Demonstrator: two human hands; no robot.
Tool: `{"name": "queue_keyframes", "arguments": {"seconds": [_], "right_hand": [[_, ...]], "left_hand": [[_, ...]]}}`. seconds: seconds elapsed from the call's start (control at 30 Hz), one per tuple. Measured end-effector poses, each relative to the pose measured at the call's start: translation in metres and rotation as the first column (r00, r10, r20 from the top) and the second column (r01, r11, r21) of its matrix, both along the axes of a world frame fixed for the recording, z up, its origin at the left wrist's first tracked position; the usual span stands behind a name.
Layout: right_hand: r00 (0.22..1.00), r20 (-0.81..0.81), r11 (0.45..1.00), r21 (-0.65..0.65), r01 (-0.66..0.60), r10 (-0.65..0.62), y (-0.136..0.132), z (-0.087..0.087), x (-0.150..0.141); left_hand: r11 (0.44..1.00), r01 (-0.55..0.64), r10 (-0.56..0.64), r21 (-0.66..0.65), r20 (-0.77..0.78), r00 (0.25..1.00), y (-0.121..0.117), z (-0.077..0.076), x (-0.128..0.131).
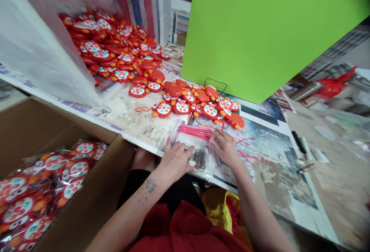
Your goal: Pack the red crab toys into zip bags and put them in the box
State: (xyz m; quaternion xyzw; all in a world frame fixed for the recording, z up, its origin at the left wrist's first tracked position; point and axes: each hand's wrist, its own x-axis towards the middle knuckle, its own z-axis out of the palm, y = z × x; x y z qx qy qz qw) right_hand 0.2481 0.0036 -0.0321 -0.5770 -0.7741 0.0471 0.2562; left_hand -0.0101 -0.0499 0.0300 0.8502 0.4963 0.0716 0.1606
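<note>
A stack of clear zip bags (198,155) with pink seals lies at the table's front edge. Over its left side my left hand (175,158) rests flat, fingers spread. My right hand (225,148) is at the stack's right edge, its slightly bent fingers touching the top corner by the pink seals. Neither hand is closed round anything I can see. Just beyond the bags are several red crab-shaped toys (182,106) with white faces, coloured buttons and orange cords, some face down. Pink strips (245,153) are scattered right of my right hand.
A big heap of the same toys (121,51) spills from a striped white sack (37,32) at back left. An open cardboard box (114,148) at lower left holds bagged toys. A tall green panel (254,32) stands behind. A black marker (298,141) lies at right.
</note>
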Motion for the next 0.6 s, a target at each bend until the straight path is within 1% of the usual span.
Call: {"name": "queue_keyframes", "arguments": {"seconds": [0.1,0.2,0.23,0.27,0.3,0.37,0.4,0.47,0.5,0.57,0.6], "right_hand": [[0.994,-0.053,0.991,0.091,0.101,-0.096,0.024,0.009,0.028],[0.965,-0.108,0.951,0.173,0.255,-0.239,0.061,0.011,0.063],[0.948,-0.133,0.935,0.173,0.309,-0.289,0.073,0.010,0.074],[0.930,-0.161,0.923,0.150,0.355,-0.332,0.085,0.008,0.084],[0.915,-0.189,0.920,0.099,0.380,-0.357,0.094,0.004,0.094],[0.896,-0.254,0.930,-0.045,0.365,-0.364,0.105,-0.004,0.107],[0.885,-0.291,0.932,-0.109,0.346,-0.363,0.108,-0.008,0.111],[0.841,-0.372,0.920,-0.177,0.350,-0.392,0.109,-0.015,0.114],[0.801,-0.415,0.902,-0.193,0.385,-0.431,0.108,-0.017,0.114],[0.687,-0.504,0.848,-0.230,0.477,-0.523,0.104,-0.018,0.112],[0.624,-0.550,0.822,-0.250,0.511,-0.555,0.102,-0.018,0.110]], "left_hand": [[1.000,-0.019,0.019,0.013,0.017,1.000,0.013,0.004,0.012],[0.999,-0.039,0.040,-0.016,0.101,0.994,0.028,0.003,0.022],[0.998,-0.058,0.062,-0.037,0.151,0.987,0.031,0.002,0.023],[0.995,-0.076,0.089,-0.068,0.208,0.974,0.034,0.003,0.024],[0.990,-0.088,0.114,-0.109,0.267,0.957,0.037,0.004,0.024],[0.981,-0.073,0.132,-0.179,0.348,0.928,0.040,0.005,0.023],[0.979,-0.057,0.124,-0.196,0.350,0.928,0.041,0.006,0.023],[0.984,-0.046,0.091,-0.173,0.264,0.960,0.043,0.005,0.025],[0.989,-0.054,0.080,-0.136,0.189,0.979,0.044,0.003,0.028],[0.995,-0.087,0.089,-0.038,0.053,0.995,0.046,-0.004,0.035],[0.994,-0.106,0.106,0.012,0.016,0.994,0.048,-0.010,0.039]]}}
